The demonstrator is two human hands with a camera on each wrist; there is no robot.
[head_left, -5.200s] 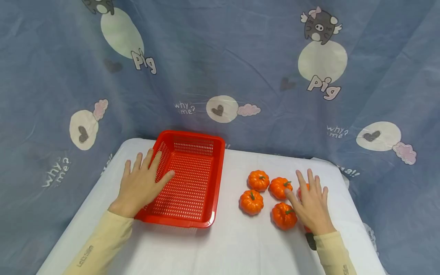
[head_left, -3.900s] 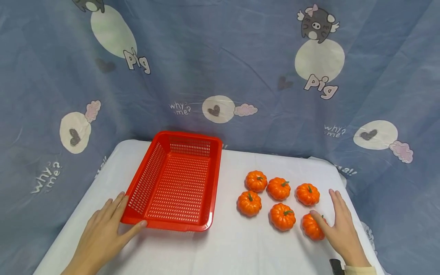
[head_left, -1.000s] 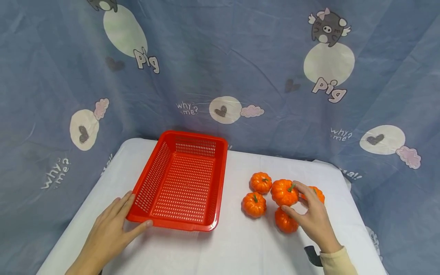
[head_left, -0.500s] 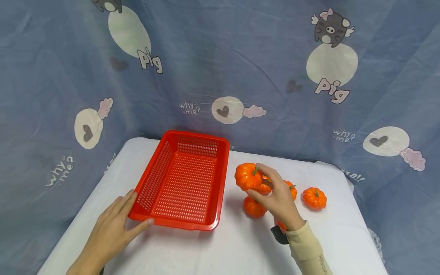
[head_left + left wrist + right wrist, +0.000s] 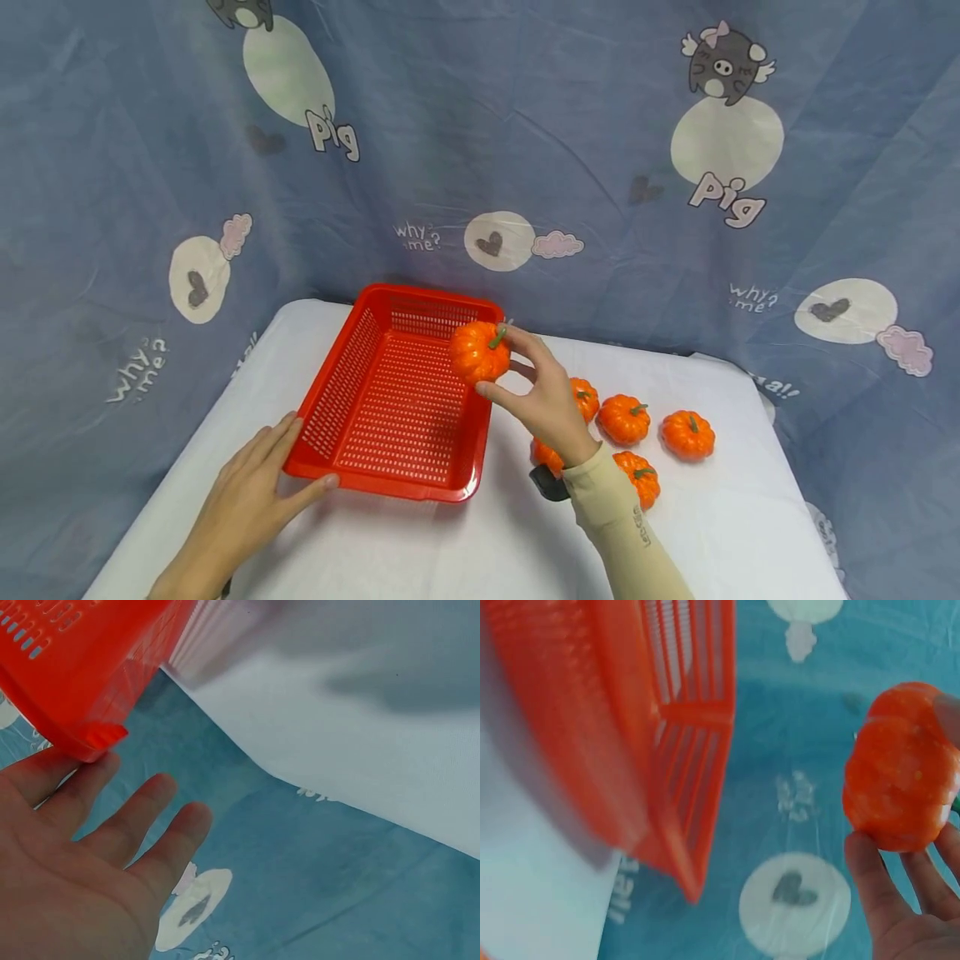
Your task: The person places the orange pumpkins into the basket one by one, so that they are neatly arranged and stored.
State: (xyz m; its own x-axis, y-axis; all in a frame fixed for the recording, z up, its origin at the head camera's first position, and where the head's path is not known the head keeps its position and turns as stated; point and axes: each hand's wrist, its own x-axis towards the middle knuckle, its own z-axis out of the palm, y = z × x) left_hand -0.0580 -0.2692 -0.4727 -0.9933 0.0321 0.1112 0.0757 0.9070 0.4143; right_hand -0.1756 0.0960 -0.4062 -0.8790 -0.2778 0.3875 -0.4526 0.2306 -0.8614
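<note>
Our right hand (image 5: pixel 546 402) pinches a glossy orange ribbed pumpkin (image 5: pixel 477 354), raised by the right rim of the red perforated plastic basket (image 5: pixel 375 486); our left hand (image 5: pixel 247 500), fingers extended, touches the basket's near-left corner. The pumpkin seems light, stiff, slightly slippery, best held around its sides.

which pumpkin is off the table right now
The pumpkin gripped by the right hand: it alone is held up in the air, while the other five pumpkins sit on the white table.

Six orange pumpkins (image 5: pixel 477 353), one red basket (image 5: pixel 390 489), two hands (image 5: pixel 246 492), one white table (image 5: pixel 738 517)
</note>
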